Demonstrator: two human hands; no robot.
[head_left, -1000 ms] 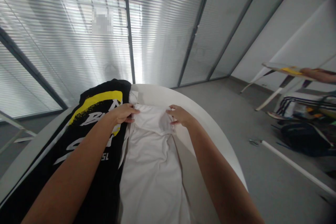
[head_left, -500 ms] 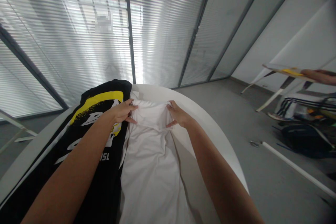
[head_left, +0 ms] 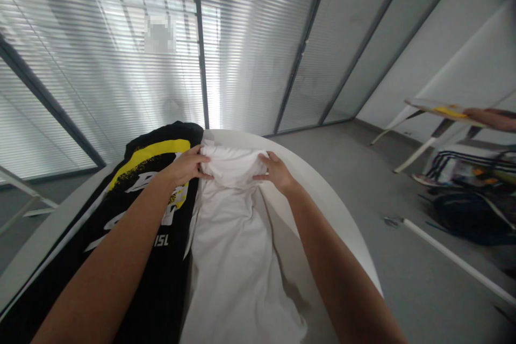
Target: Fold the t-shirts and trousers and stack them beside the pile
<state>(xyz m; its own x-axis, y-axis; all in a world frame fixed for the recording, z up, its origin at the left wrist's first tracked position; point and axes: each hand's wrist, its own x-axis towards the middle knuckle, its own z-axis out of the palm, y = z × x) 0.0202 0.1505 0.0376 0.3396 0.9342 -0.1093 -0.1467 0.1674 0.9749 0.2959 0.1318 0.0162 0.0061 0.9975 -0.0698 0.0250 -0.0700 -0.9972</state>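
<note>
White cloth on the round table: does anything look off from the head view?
The white cloth is bunched into a thick fold at the far end, between the left hand and right hand, with its left edge along the black printed shirt. On the floor at right, a loose white rod looks out of place.

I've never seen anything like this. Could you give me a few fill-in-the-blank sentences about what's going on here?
The left hand and right hand are on the bunched end of the ____ garment.
A black garment with a ____ print lies beside it.
Both lie on a ____ table.

Missing words: white; yellow; round
</note>
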